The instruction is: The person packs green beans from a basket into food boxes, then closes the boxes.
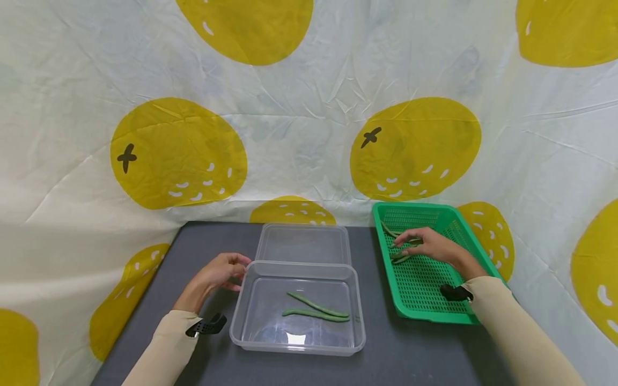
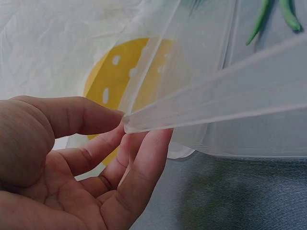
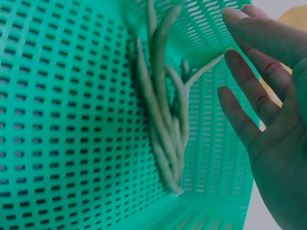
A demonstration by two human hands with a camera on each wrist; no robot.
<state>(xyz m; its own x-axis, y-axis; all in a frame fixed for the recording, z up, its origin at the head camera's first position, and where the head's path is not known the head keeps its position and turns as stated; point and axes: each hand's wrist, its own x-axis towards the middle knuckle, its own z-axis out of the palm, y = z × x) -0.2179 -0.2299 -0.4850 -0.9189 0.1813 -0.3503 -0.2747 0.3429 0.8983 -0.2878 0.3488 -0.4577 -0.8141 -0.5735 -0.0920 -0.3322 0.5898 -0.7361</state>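
Observation:
My left hand [image 1: 219, 273] pinches the left rim of a clear plastic box [image 1: 263, 335], thumb above and fingers beneath in the left wrist view. Two green beans [image 1: 316, 315] lie on the box floor, toward its right side. Over the green perforated basket [image 1: 420, 292], my right hand [image 1: 429, 246] is spread with nothing held. Below it, several more green beans [image 3: 160, 110] are bunched against one basket wall in the right wrist view; the hand partly covers them in the head view.
Behind the box, a clear flat lid [image 1: 301, 244] lies on the dark table [image 1: 212, 241]. A white cloth [image 1: 299, 150] printed with yellow fruit hangs close behind and along both sides. The basket's far end stands near that cloth.

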